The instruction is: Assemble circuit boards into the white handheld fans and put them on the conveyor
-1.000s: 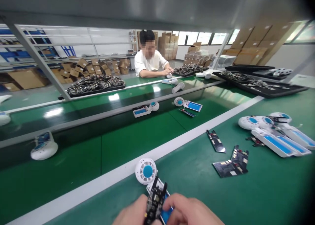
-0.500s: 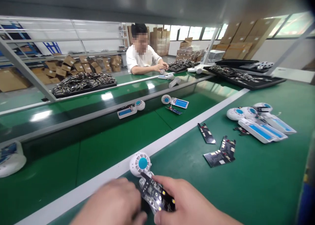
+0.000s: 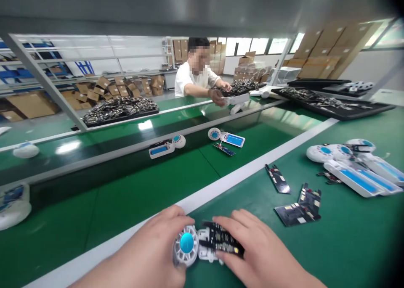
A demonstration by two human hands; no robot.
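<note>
A white handheld fan [image 3: 186, 242] with a blue centre lies crosswise before me, its round head to the left. My left hand [image 3: 167, 241] grips that head, fingers over the top and thumb below. The fan's handle points right, and a black circuit board [image 3: 224, 237] with small yellow-white parts lies over it. My right hand [image 3: 252, 241] pinches the board between fingers and thumb, which hide its right end. Whether the board is seated in the handle, I cannot tell.
Loose circuit boards [image 3: 277, 178] and several opened fans [image 3: 350, 176] lie to the right on the green bench. More fans [image 3: 232, 138] rest on the belt beyond the white rail [image 3: 221, 186]. Across it, a person [image 3: 197, 75] works near trays piled with boards [image 3: 121, 109].
The fan has turned from pointing away to lying crosswise. My left hand has taken its round head; my right hand stays on the board. The person opposite now reaches toward a white piece.
</note>
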